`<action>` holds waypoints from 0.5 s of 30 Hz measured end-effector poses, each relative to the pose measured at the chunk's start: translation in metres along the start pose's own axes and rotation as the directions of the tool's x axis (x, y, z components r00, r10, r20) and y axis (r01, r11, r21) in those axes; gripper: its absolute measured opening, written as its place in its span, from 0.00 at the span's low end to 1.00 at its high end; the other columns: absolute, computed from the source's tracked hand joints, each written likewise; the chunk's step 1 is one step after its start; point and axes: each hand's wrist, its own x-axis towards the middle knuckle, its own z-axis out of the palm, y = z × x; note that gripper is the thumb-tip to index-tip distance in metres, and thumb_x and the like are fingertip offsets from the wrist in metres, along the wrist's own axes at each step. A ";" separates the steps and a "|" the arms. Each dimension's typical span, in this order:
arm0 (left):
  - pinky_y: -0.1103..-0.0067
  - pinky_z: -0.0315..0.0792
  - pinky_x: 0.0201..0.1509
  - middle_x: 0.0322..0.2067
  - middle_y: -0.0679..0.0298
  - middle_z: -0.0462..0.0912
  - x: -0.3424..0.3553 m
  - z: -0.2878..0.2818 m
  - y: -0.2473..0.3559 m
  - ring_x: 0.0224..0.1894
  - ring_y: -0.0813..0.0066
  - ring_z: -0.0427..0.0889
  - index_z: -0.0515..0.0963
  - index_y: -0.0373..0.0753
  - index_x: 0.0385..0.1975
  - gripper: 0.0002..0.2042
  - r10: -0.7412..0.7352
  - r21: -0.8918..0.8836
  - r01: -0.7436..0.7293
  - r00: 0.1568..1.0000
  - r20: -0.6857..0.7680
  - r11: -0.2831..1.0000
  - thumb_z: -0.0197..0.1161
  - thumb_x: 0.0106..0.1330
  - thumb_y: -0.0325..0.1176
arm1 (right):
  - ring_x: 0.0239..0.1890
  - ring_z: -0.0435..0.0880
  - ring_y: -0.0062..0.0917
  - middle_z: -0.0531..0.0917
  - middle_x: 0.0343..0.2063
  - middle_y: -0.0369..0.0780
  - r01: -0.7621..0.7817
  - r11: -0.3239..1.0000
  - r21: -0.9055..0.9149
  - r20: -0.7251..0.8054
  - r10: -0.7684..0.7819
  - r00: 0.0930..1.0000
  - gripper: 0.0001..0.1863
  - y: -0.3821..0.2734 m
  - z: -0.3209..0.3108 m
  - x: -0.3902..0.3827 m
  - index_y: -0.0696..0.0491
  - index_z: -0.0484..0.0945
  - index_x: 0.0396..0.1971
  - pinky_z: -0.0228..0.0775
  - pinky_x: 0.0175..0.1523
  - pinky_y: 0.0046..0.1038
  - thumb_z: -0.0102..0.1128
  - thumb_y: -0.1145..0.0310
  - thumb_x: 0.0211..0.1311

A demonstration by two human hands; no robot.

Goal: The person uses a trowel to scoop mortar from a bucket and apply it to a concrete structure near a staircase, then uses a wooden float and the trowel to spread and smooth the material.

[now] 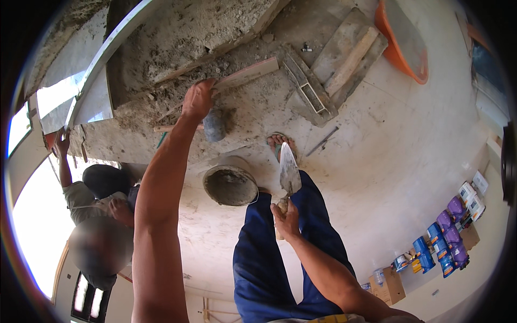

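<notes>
My left hand [198,100] reaches forward and is closed on the near end of a long narrow strip [247,74] with a pinkish edge; it looks like cut tile. The strip lies on rough, crumbly mortar [215,69] beside a raised slab. In my right hand [286,216], held low in front of my legs, is a pointing trowel [290,175], its smeared blade aimed forward. A rubber mallet [214,126] with a dark cylindrical head rests just below my left hand, its wooden handle partly behind my forearm. A mortar-crusted bucket [230,185] stands between my arms.
A co-worker [97,202] crouches at left, one hand at a long metal straightedge [99,56]. Dirty boards [344,59] and a rectangular metal tube [312,97] lie ahead right, near an orange tub [403,46]. Blue and purple bags [444,242] line the right wall.
</notes>
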 end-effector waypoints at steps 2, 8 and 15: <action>0.60 0.78 0.49 0.44 0.43 0.86 -0.004 -0.016 0.011 0.49 0.45 0.85 0.81 0.34 0.52 0.16 0.024 -0.061 -0.027 0.998 -0.053 0.998 0.67 0.64 0.25 | 0.27 0.83 0.44 0.82 0.29 0.50 0.320 0.934 -0.156 -0.106 -0.338 0.935 0.22 0.001 0.003 0.007 0.62 0.76 0.44 0.78 0.34 0.39 0.69 0.58 0.66; 0.65 0.76 0.45 0.36 0.45 0.86 -0.016 -0.084 0.064 0.39 0.50 0.84 0.82 0.30 0.48 0.12 0.054 -0.250 -0.088 0.989 -0.140 0.964 0.66 0.68 0.28 | 0.32 0.82 0.52 0.80 0.28 0.52 0.629 0.723 -0.284 -0.065 -0.669 0.740 0.17 -0.110 -0.039 0.070 0.60 0.76 0.41 0.76 0.39 0.43 0.68 0.62 0.66; 0.70 0.69 0.35 0.25 0.58 0.79 -0.021 -0.134 0.109 0.27 0.72 0.72 0.82 0.30 0.41 0.10 0.134 -0.401 -0.175 0.983 -0.128 0.899 0.63 0.73 0.33 | 0.31 0.83 0.50 0.80 0.28 0.52 0.716 0.596 -0.363 -0.069 -0.783 0.618 0.15 -0.244 -0.112 0.129 0.60 0.76 0.38 0.76 0.38 0.42 0.67 0.62 0.66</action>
